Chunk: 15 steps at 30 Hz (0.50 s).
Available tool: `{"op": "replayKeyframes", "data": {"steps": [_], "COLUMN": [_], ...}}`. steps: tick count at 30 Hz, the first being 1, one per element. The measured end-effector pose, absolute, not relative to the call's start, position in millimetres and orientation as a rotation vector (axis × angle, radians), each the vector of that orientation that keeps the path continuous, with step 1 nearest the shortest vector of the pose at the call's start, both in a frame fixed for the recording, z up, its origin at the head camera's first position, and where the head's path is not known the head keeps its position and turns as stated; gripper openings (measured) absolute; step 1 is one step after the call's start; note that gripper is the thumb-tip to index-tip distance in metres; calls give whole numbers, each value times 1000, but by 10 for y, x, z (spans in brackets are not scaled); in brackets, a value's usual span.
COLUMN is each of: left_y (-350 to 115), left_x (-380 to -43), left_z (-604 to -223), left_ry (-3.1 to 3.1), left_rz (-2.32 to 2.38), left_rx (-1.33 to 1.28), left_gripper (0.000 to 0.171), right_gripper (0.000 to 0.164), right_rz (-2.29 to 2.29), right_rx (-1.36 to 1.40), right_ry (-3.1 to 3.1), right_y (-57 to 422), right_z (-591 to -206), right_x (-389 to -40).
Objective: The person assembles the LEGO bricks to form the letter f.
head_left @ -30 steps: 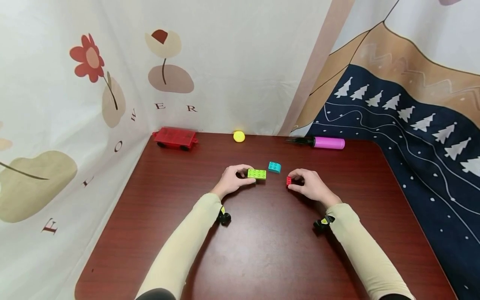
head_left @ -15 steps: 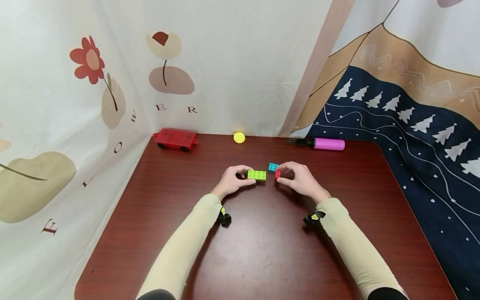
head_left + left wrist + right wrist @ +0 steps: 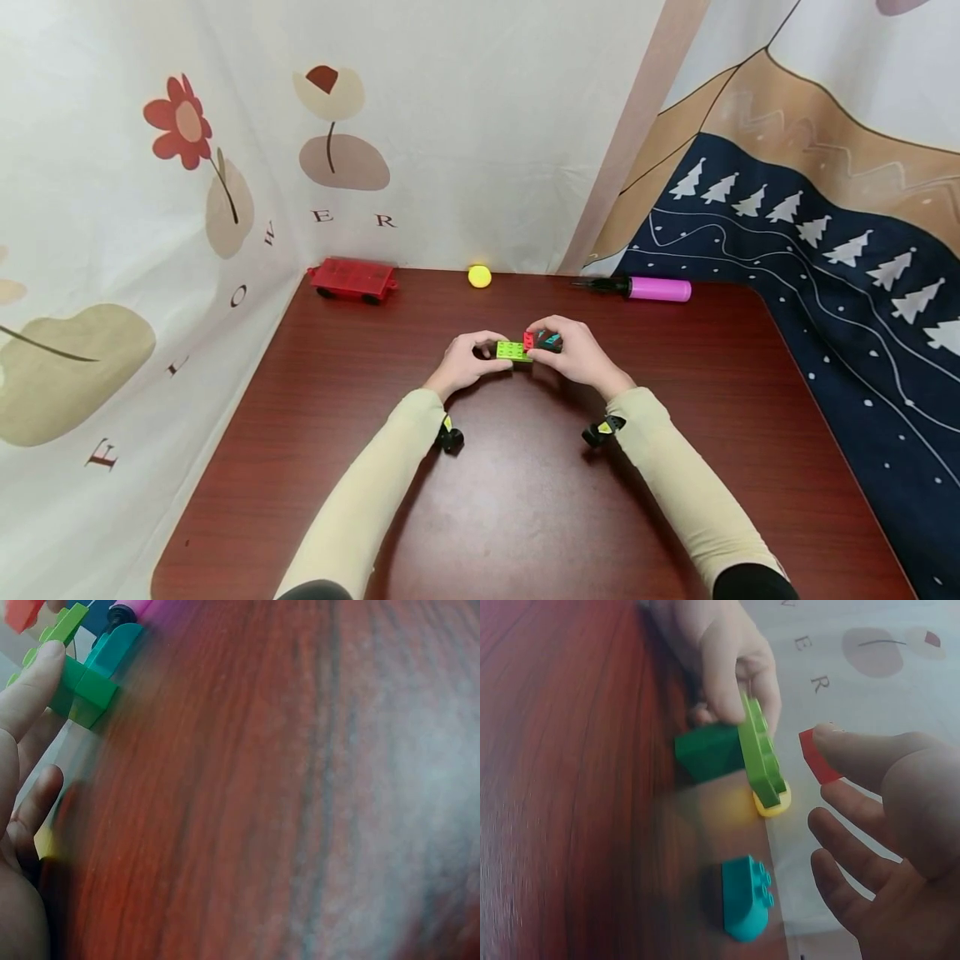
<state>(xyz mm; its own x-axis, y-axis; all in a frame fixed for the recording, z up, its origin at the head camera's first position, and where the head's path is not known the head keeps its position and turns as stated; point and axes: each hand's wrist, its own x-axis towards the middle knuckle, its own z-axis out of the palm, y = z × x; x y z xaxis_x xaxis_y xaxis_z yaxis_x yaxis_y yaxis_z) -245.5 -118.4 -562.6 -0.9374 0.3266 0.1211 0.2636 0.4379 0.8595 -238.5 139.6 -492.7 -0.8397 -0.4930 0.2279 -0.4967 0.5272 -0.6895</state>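
My left hand [image 3: 459, 362] pinches a lime-green toy building brick [image 3: 510, 351] by its left end. Under that brick stands a dark green brick [image 3: 705, 754], visible in both wrist views, with the lime one overhanging it. Between thumb and fingertips my right hand [image 3: 579, 357] holds a small red brick [image 3: 817, 757]. From the head view the red brick is over the lime brick's right end; the right wrist view shows a gap between them. A teal brick [image 3: 742, 900] with one rounded end sits on the table, partly hidden by my right hand in the head view.
Along the back of the brown table [image 3: 495, 500] are a red toy wagon [image 3: 351, 278], a yellow ball-like object [image 3: 479, 277] and a pink-handled pump [image 3: 658, 289] with a black end. Printed curtains hang behind and to the left.
My right hand has moved left with the red brick, past the teal brick, to above the lime brick. The left hand has stayed in place.
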Motion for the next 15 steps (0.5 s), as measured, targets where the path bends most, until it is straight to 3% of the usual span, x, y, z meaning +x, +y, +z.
{"op": "replayKeyframes", "data": {"steps": [15], "left_y": [-1187], "left_x": [-2450], "left_z": [-5610], "left_ry": [2599], "left_rz": [1527], "left_rx": [527], "left_gripper": [40], "right_gripper": [31], "right_rz": [1217], "right_rx": [920], "right_ry": [-2750], "right_y": [1131], "right_z": [-5011], "right_x": [-2428]}}
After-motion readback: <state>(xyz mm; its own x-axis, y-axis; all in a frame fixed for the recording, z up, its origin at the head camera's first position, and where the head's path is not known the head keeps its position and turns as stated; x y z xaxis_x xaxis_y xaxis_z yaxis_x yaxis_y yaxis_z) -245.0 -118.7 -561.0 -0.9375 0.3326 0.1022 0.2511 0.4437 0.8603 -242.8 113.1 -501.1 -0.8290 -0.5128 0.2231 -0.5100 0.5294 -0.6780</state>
